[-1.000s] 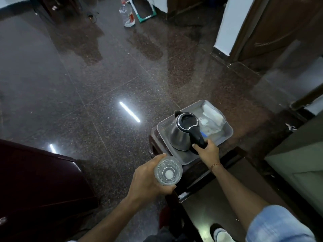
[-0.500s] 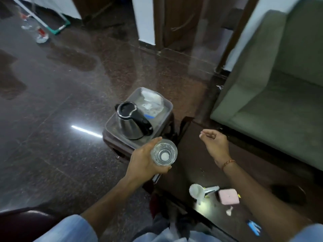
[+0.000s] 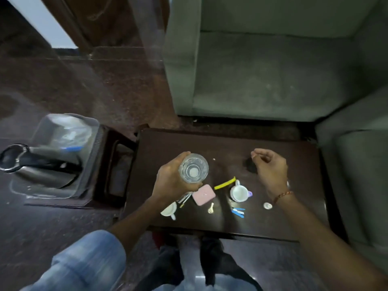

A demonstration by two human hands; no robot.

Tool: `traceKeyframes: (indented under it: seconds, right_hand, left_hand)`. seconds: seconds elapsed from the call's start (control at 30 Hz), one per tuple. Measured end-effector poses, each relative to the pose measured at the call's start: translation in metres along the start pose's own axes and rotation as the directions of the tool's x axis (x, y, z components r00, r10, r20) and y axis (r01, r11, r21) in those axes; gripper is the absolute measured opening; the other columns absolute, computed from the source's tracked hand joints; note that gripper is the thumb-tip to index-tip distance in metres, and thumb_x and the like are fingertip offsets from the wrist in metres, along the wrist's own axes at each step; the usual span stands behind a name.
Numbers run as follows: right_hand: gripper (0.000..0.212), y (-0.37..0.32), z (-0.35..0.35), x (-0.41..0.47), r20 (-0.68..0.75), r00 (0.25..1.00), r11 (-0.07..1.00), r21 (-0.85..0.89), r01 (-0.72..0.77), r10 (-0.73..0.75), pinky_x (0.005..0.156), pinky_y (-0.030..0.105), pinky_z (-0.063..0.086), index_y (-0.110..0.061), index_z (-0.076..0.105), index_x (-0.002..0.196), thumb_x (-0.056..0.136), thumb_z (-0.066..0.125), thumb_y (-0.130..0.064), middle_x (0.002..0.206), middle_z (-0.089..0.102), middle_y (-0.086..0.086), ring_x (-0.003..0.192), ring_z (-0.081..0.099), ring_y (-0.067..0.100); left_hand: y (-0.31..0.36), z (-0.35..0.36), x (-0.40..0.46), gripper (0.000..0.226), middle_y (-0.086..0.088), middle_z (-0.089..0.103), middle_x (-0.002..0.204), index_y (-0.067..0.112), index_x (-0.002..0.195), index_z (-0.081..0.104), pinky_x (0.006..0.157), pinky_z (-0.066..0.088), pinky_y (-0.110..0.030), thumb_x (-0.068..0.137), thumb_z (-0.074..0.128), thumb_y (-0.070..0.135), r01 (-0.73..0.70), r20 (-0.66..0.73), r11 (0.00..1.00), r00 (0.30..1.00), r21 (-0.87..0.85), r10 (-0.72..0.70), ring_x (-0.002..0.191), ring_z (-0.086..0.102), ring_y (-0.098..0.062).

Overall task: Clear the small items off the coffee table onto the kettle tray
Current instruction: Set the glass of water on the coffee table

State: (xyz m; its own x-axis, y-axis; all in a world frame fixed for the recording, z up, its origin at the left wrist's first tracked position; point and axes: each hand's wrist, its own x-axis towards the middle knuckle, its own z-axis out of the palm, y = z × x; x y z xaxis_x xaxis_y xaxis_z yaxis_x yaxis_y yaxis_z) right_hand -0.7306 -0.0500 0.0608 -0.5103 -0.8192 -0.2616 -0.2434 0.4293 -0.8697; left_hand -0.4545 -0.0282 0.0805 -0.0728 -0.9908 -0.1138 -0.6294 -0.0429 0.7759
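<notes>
Left hand (image 3: 171,181) clamped on glass (image 3: 193,168); right hand (image 3: 270,170) fingers loosely curled, empty. Risk: glass tips, clips pink case (image 3: 204,194) on coffee table (image 3: 294,217).

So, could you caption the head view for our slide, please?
Left hand holds a glass over the cluttered coffee table.

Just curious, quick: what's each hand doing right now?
Left hand: closed around a clear drinking glass.
Right hand: loosely curled, apparently holding nothing.

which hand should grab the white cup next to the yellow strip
The right hand. It is empty, loosely curled, and hovers just beyond the white cup on the coffee table. The left hand is occupied holding the glass.
</notes>
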Motion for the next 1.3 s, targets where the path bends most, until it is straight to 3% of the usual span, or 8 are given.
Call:
traceKeyframes:
  seconds: [0.13, 0.27, 0.33, 0.53, 0.7, 0.9, 1.07, 1.3]
  right_hand:
    - [0.011, 0.023, -0.058, 0.02, -0.038, 0.995, 0.994, 0.048, -0.094, 0.096, 0.082, 0.045, 0.059, -0.017, 0.074, 0.094, 0.084, 0.069, -0.018, 0.091, 0.076, 0.004, 0.085, 0.07, 0.018]
    - [0.014, 0.027, -0.078, 0.022, -0.077, 0.993, 0.992, 0.095, -0.08, 0.087, 0.057, 0.007, 0.051, -0.022, 0.072, 0.09, 0.085, 0.067, -0.01, 0.08, 0.072, -0.015, 0.074, 0.069, 0.0]
    - [0.017, 0.028, -0.088, 0.022, -0.09, 0.991, 0.99, 0.107, -0.089, 0.099, 0.056, 0.0, 0.045, -0.017, 0.072, 0.098, 0.086, 0.066, -0.008, 0.084, 0.072, -0.013, 0.07, 0.065, -0.013]
    - [0.02, 0.024, -0.094, 0.025, -0.083, 0.991, 0.99, 0.098, -0.097, 0.105, 0.06, -0.001, 0.045, -0.027, 0.071, 0.098, 0.086, 0.064, -0.013, 0.089, 0.072, -0.017, 0.079, 0.067, -0.013]
    - [0.022, 0.03, -0.083, 0.035, -0.086, 0.99, 0.993, 0.034, -0.109, 0.111, 0.084, 0.014, 0.05, -0.028, 0.071, 0.102, 0.084, 0.065, -0.015, 0.095, 0.073, -0.015, 0.089, 0.066, -0.009]
    - [0.026, 0.043, -0.053, 0.05, -0.067, 0.993, 0.996, 0.011, -0.092, 0.093, 0.069, -0.005, 0.042, -0.01, 0.07, 0.109, 0.086, 0.062, -0.003, 0.098, 0.07, -0.005, 0.08, 0.059, -0.014]
    - [0.025, 0.055, -0.029, 0.062, -0.053, 0.992, 0.993, 0.024, -0.113, 0.114, 0.076, 0.001, 0.048, -0.004, 0.069, 0.111, 0.087, 0.061, 0.001, 0.101, 0.071, 0.002, 0.089, 0.066, 0.008]
    - [0.023, 0.081, -0.01, 0.06, -0.059, 0.981, 0.982, 0.048, -0.182, 0.185, 0.093, 0.026, 0.052, -0.004, 0.068, 0.108, 0.088, 0.061, 0.003, 0.104, 0.072, 0.008, 0.093, 0.067, 0.012]
  left_hand:
    - [0.031, 0.058, 0.026, 0.085, 0.017, 0.07, 0.107, 0.029, 0.125, 0.058, 0.092, 0.052, -0.03, 0.047, 0.091, 0.036, -0.021, 0.103, 1.0, 0.994, -0.003, 0.022, 0.1, 0.065, 0.002]
    - [0.04, 0.08, 0.045, 0.074, 0.017, 0.069, 0.096, 0.033, 0.116, 0.056, 0.084, 0.054, -0.033, 0.048, 0.086, 0.038, -0.058, 0.189, 0.998, 0.981, 0.029, 0.051, 0.09, 0.066, -0.001]
    - [0.047, 0.09, 0.05, 0.072, 0.019, 0.068, 0.095, 0.033, 0.113, 0.056, 0.083, 0.054, -0.031, 0.048, 0.085, 0.04, -0.085, 0.22, 0.995, 0.973, 0.054, 0.071, 0.089, 0.065, 0.0]
    - [0.05, 0.105, 0.065, 0.067, 0.022, 0.067, 0.093, 0.037, 0.108, 0.055, 0.079, 0.054, -0.028, 0.047, 0.084, 0.041, -0.122, 0.25, 0.989, 0.963, 0.082, 0.098, 0.087, 0.065, 0.002]
    - [0.034, 0.116, 0.082, 0.065, 0.022, 0.067, 0.094, 0.036, 0.107, 0.056, 0.08, 0.054, -0.027, 0.048, 0.082, 0.047, -0.121, 0.259, 0.991, 0.96, 0.05, 0.104, 0.088, 0.065, 0.001]
    - [-0.002, 0.135, 0.102, 0.064, 0.02, 0.067, 0.092, 0.033, 0.106, 0.056, 0.079, 0.052, -0.022, 0.049, 0.08, 0.048, -0.062, 0.26, 0.998, 0.964, 0.029, 0.052, 0.085, 0.064, 0.002]
    - [-0.038, 0.155, 0.123, 0.068, 0.022, 0.065, 0.091, 0.033, 0.108, 0.055, 0.079, 0.046, -0.011, 0.047, 0.084, 0.038, -0.03, 0.267, 1.0, 0.963, -0.007, 0.03, 0.087, 0.063, 0.003]
    - [-0.08, 0.184, 0.146, 0.083, 0.016, 0.067, 0.1, 0.029, 0.12, 0.056, 0.079, 0.034, 0.002, 0.045, 0.091, 0.029, 0.033, 0.327, 0.999, 0.944, 0.007, -0.034, 0.092, 0.061, 0.001]
